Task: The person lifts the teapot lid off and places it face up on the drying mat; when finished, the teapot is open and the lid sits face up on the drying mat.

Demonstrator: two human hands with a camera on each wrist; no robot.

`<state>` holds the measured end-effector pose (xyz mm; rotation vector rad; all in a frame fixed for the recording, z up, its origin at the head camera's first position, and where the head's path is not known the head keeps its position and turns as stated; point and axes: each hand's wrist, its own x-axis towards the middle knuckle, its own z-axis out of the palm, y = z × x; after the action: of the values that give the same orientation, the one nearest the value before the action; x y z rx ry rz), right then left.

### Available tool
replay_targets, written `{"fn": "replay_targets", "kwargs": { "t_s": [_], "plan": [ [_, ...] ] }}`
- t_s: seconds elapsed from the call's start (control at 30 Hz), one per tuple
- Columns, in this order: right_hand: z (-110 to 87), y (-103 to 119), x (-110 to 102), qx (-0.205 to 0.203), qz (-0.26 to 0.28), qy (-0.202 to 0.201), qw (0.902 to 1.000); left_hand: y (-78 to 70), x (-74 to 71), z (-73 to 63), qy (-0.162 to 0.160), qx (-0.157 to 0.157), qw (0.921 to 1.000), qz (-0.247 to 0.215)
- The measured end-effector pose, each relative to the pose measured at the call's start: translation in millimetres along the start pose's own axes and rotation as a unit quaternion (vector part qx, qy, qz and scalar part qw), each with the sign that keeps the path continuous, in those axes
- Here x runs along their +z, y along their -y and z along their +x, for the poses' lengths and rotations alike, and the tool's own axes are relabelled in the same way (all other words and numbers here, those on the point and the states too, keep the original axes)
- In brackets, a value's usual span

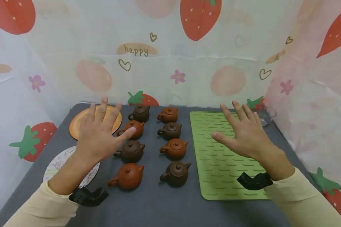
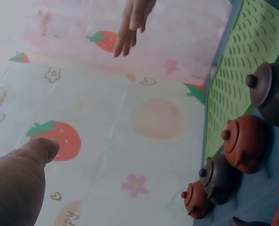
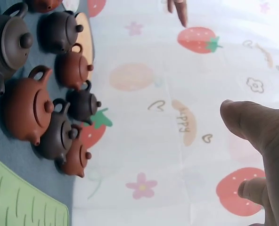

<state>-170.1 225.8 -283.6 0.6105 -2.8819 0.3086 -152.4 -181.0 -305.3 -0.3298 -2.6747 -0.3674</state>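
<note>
My left hand (image 1: 98, 138) hovers with fingers spread over the left side of the table, holding nothing. In the head view it overlaps an orange round plate (image 1: 74, 124) and comes near the left column of teapots. My right hand (image 1: 245, 135), also spread and holding nothing, is above a green ridged mat (image 1: 216, 176). Between the hands stand two columns of small clay teapots, alternating reddish-brown and dark brown. Nearest me are a reddish teapot (image 1: 128, 178) on the left and a dark teapot (image 1: 176, 175) on the right. Their lids are on.
A white patterned plate (image 1: 55, 164) lies at the left, partly hidden by my left forearm. At the back right corner is a clear glass bowl (image 1: 267, 115). A grey cloth (image 1: 159, 208) covers the table, and strawberry-print curtains (image 1: 164, 75) hang round the back and sides.
</note>
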Motion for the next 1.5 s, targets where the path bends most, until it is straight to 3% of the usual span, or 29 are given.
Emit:
{"fn": "replay_targets", "kwargs": {
  "t_s": [0.13,0.23,0.53,0.83,1.03,1.5],
  "plan": [
    [-2.9,2,7,-0.018,0.013,-0.005,0.9997,-2.3,6.9,-5.1,-0.035,0.032,0.9988,-0.008],
    [-4.7,2,13,-0.039,0.022,-0.018,0.9988,-4.7,10.9,-9.4,-0.044,0.041,0.998,-0.021],
    [-8.6,-1,32,-0.108,0.085,-0.056,0.989,-14.6,20.3,-20.2,-0.036,0.034,0.9949,-0.089],
    [-8.9,0,51,-0.154,0.145,-0.089,0.9734,-24.2,30.7,-31.4,-0.043,0.027,0.9845,-0.168],
    [-8.2,2,62,-0.167,0.18,-0.103,0.964,-28.1,40.1,-35.9,-0.055,0.039,0.9794,-0.19],
    [-7.4,6,83,-0.207,0.245,-0.12,0.9396,-42.6,62.2,-48.6,-0.051,0.041,0.9627,-0.262]
  ]
}}
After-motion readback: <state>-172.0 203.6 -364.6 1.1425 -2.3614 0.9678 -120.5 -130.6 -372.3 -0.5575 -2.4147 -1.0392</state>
